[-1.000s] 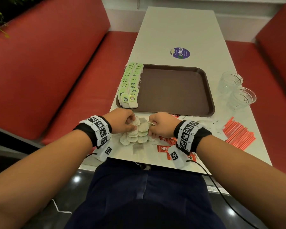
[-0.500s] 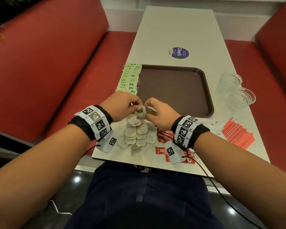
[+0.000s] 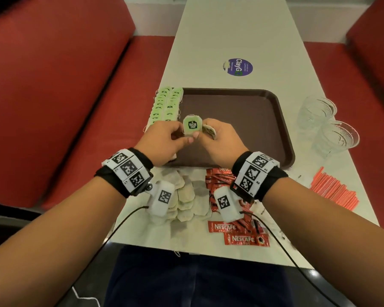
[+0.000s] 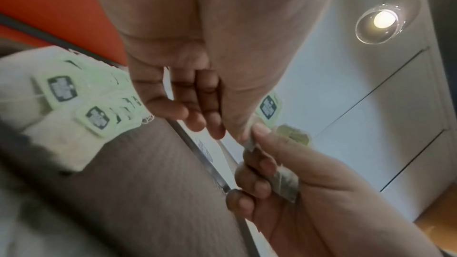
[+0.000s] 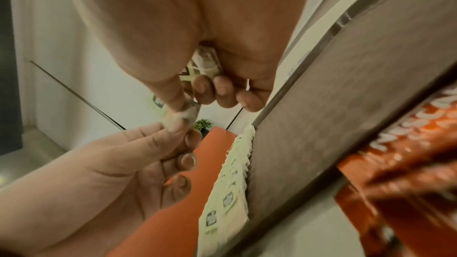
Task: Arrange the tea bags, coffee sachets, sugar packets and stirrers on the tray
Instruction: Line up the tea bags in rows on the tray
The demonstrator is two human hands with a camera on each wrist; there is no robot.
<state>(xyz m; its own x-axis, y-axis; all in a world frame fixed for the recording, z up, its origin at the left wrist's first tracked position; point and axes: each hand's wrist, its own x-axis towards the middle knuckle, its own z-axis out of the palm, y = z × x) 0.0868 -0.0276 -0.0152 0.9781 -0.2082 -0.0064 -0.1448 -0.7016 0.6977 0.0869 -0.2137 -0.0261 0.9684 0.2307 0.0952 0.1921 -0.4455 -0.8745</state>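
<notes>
Brown plastic tray (image 3: 273, 120) is my landmark. Above its near left part I pinch one tea bag (image 3: 192, 126) between my left hand (image 3: 164, 141) and right hand (image 3: 220, 142); my right fingers also curl round a second bag (image 3: 208, 130). Rows of tea bags (image 3: 166, 105) line the tray's left edge. Loose bags (image 3: 186, 193) and coffee sachets (image 3: 220, 180) lie before its near edge, stirrers (image 3: 333, 189) near its right corner.

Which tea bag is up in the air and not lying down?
The tea bag with the green tag, pinched between left hand and right hand above the tray.
</notes>
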